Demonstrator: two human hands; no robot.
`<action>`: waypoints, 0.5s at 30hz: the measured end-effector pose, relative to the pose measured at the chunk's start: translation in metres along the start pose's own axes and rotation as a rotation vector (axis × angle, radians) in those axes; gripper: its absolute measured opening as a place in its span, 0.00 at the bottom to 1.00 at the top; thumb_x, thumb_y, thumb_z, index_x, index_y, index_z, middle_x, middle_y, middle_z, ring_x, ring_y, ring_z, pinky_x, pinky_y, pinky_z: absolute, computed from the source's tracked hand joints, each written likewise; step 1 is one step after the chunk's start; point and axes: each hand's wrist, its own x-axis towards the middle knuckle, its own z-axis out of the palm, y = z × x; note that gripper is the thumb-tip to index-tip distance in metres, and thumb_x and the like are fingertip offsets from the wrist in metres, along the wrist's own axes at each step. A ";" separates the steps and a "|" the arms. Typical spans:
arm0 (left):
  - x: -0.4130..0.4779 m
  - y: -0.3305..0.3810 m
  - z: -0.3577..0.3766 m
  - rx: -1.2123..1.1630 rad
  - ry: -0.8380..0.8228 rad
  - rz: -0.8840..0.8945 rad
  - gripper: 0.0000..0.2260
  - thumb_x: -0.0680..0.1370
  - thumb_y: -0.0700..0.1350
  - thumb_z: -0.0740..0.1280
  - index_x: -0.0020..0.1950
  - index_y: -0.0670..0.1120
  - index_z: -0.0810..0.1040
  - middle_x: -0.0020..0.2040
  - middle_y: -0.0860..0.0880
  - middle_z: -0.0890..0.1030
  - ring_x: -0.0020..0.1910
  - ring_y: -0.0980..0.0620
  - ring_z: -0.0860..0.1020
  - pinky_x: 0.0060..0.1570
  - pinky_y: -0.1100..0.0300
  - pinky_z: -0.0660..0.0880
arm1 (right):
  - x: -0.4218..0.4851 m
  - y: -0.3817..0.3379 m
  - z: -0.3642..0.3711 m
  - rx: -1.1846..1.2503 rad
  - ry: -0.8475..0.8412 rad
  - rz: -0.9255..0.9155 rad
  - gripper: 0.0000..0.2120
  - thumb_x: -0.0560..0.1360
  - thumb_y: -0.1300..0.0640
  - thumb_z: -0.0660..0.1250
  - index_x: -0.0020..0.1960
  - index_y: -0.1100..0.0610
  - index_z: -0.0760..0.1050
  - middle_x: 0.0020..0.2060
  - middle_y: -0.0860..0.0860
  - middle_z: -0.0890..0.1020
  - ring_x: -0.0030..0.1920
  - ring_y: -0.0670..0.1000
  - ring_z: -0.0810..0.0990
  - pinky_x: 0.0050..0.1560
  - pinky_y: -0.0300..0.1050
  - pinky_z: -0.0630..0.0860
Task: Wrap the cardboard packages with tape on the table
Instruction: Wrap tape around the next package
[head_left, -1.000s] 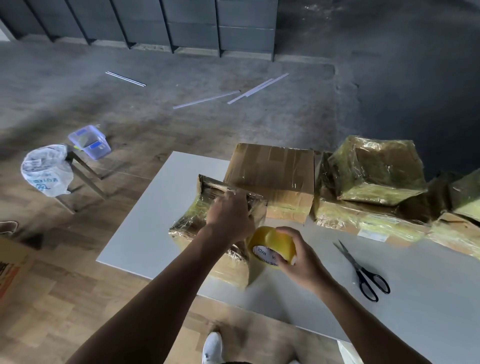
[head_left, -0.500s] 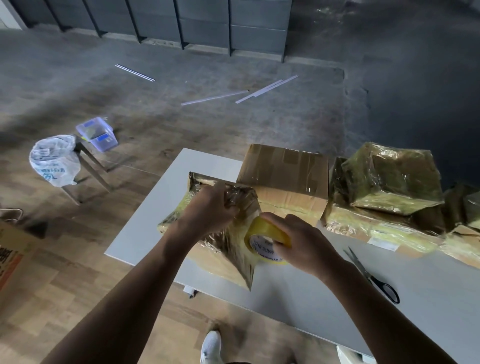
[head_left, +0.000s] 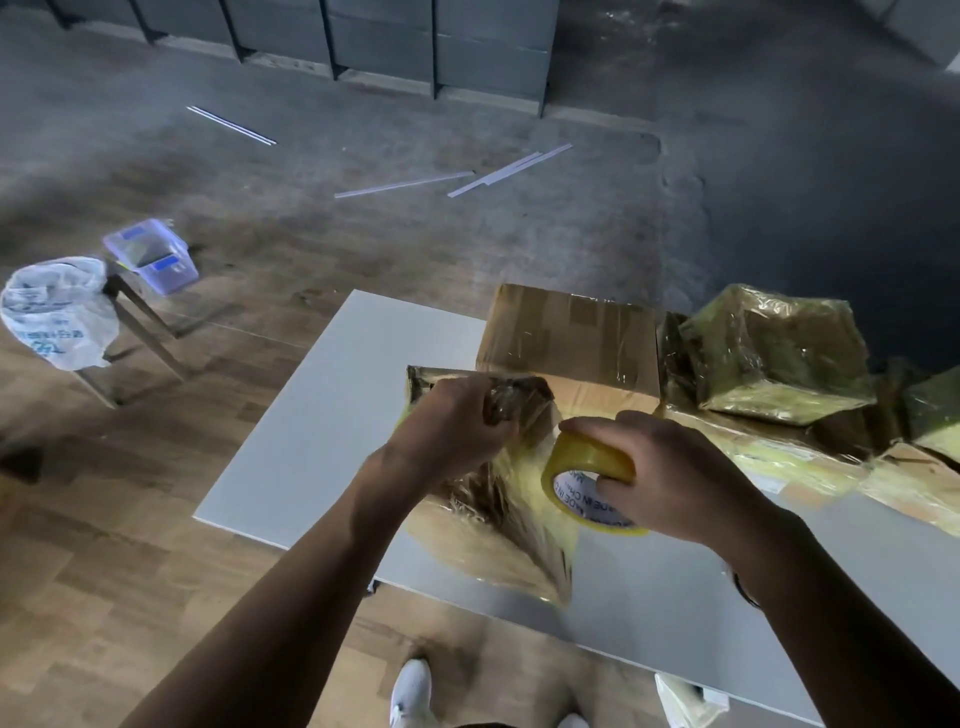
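Note:
A cardboard package (head_left: 498, 530) partly covered in yellowish tape stands tilted on the white table (head_left: 322, 415), near its front edge. My left hand (head_left: 457, 421) grips the package's upper corner. My right hand (head_left: 675, 473) holds a yellow tape roll (head_left: 587, 467) against the package's right side, and a stretch of tape lies over that side. A plain brown box (head_left: 571, 338) sits just behind. Several tape-wrapped packages (head_left: 779, 348) are piled at the right.
On the floor at the left, a white plastic bag (head_left: 57, 312) hangs on a metal stool next to a clear plastic container (head_left: 150, 254). White strips (head_left: 405, 184) lie on the grey floor beyond. My white shoe (head_left: 413, 696) shows below the table edge.
The package has tipped up further under my left hand. My right hand carried the roll up along its right side. The scissors seen on the table earlier are now hidden behind my right arm.

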 end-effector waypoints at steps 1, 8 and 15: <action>0.002 -0.001 0.001 -0.040 -0.003 -0.013 0.10 0.75 0.45 0.69 0.37 0.47 0.69 0.30 0.53 0.70 0.27 0.56 0.67 0.25 0.68 0.62 | 0.002 0.000 0.001 0.008 -0.009 0.016 0.28 0.71 0.50 0.69 0.69 0.37 0.68 0.49 0.45 0.77 0.47 0.51 0.77 0.44 0.44 0.75; 0.010 -0.035 -0.012 0.014 0.051 -0.210 0.11 0.76 0.47 0.68 0.48 0.43 0.69 0.41 0.46 0.74 0.35 0.52 0.70 0.30 0.61 0.63 | 0.034 -0.021 0.032 0.071 0.011 -0.008 0.29 0.74 0.52 0.68 0.72 0.41 0.64 0.50 0.49 0.75 0.45 0.50 0.76 0.40 0.37 0.69; 0.008 -0.070 -0.023 0.097 -0.007 -0.406 0.19 0.76 0.47 0.65 0.62 0.40 0.65 0.56 0.40 0.70 0.56 0.37 0.72 0.48 0.49 0.72 | 0.041 -0.038 0.079 0.431 0.176 -0.055 0.31 0.73 0.64 0.70 0.71 0.47 0.64 0.55 0.48 0.69 0.54 0.45 0.72 0.44 0.21 0.69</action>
